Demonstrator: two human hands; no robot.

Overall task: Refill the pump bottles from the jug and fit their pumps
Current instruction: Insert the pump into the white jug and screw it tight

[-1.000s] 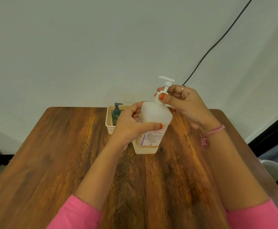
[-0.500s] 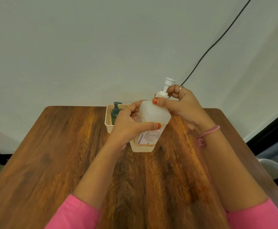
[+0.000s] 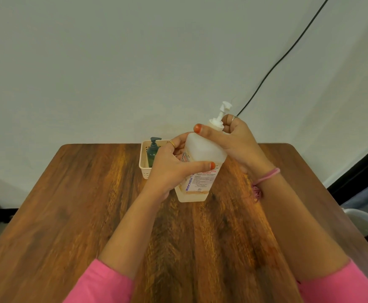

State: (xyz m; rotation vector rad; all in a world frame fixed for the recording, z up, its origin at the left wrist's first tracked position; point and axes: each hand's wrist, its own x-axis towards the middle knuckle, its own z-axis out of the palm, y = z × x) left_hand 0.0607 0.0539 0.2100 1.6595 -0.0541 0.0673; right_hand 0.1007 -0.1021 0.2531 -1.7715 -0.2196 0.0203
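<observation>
bottle: translucent white handrub pump bottle (image 3: 202, 162) with a printed label, standing near the far middle of the wooden table (image 3: 69, 215), tipped a little to the right. Base looks like it's on the wood, but can't swear the whole foot is flat.

left hand: left hand (image 3: 170, 169) is wrapped around the body, thumb across the label front, fingers round the back. Closed firm on the bottle, basically acting as the clamp.

right hand: right hand (image 3: 233, 138) is curled round the neck, pinched on the collar of the white pump (image 3: 219, 119), thumb lying over the shoulder. The nozzle head sticks up free above the fingers.

step: my guess is she's screwing the pump down. Can't tell how far the thread is in.

how it'll handle: mostly empty by the look of it, only a pale amber band at the bottom, so light and tippy. Walls are thin plastic, they'll dent if squeezed hard. Smooth sides plus any drips = slippery. Best hold is low on the flat sides, and twist at the collar, not the thin stem.

other stuff: dark green pump bottle (image 3: 153, 150) sits in a small cream basket (image 3: 144, 169) just behind the left hand. No jug in view.
</observation>
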